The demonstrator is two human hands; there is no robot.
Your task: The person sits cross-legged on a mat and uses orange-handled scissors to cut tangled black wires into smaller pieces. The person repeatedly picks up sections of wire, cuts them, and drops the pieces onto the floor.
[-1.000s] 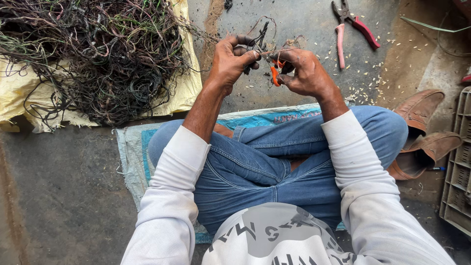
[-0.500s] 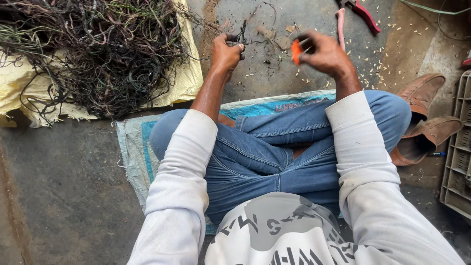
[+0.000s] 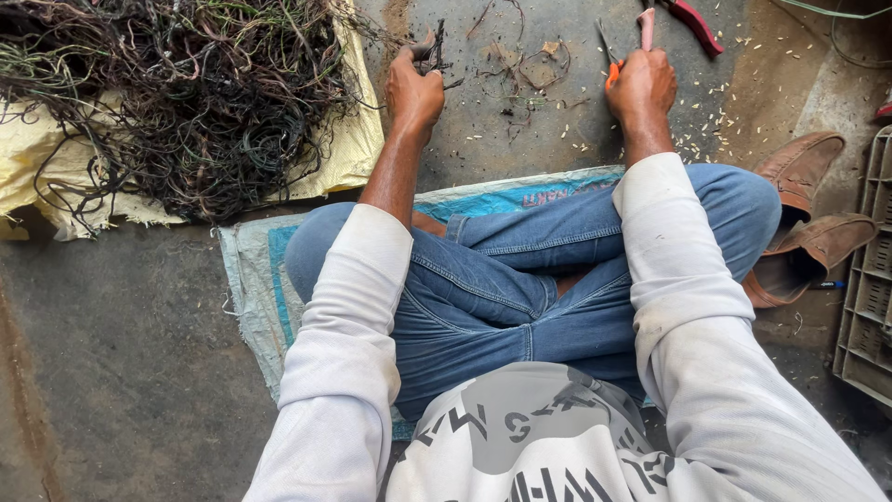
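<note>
My left hand (image 3: 414,91) is closed around a short bundle of dark wire pieces (image 3: 437,48), held upright over the concrete floor, next to the big tangled heap of dark wires (image 3: 177,102). My right hand (image 3: 641,88) grips a small orange-handled cutting tool (image 3: 609,67), its thin blade pointing up and away. The two hands are apart, about a forearm's width between them. I sit cross-legged in blue jeans on a woven sack (image 3: 251,270).
The wire heap lies on yellow sheeting (image 3: 348,149) at the upper left. Red-handled pliers (image 3: 683,19) lie on the floor beyond my right hand. Loose wire scraps (image 3: 525,65) lie between the hands. Brown shoes (image 3: 808,214) and a grey plastic crate (image 3: 869,297) stand at the right.
My hands were together working on one piece a second ago; they have moved apart, the left carrying the wire pieces toward the heap, the right moving out with the orange tool.
</note>
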